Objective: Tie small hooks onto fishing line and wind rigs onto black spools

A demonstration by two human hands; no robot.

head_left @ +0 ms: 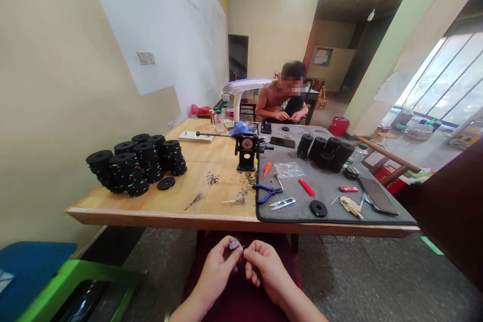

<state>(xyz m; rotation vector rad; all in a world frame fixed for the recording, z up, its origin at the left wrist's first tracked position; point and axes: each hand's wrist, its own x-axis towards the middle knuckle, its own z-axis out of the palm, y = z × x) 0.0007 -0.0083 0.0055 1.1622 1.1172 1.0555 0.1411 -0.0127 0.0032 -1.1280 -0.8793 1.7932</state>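
Observation:
My left hand (217, 267) and my right hand (266, 267) meet above my lap, below the front edge of the wooden table (158, 206). Left fingers pinch a small pale bundle (234, 244) of tiny parts. Right fingertips pinch close beside it on something too small to name. On the table ahead stand a black hand-crank winder (246, 151), blue pliers (267, 191) and small snips (282, 204).
Stacks of black spools (136, 163) fill the table's left; more spools (326, 151) stand on a grey mat (332, 186) with a phone (377, 195), a red lighter (306, 187) and a loose disc (318, 208). A person sits at the far end. A green stool (75, 282) is at lower left.

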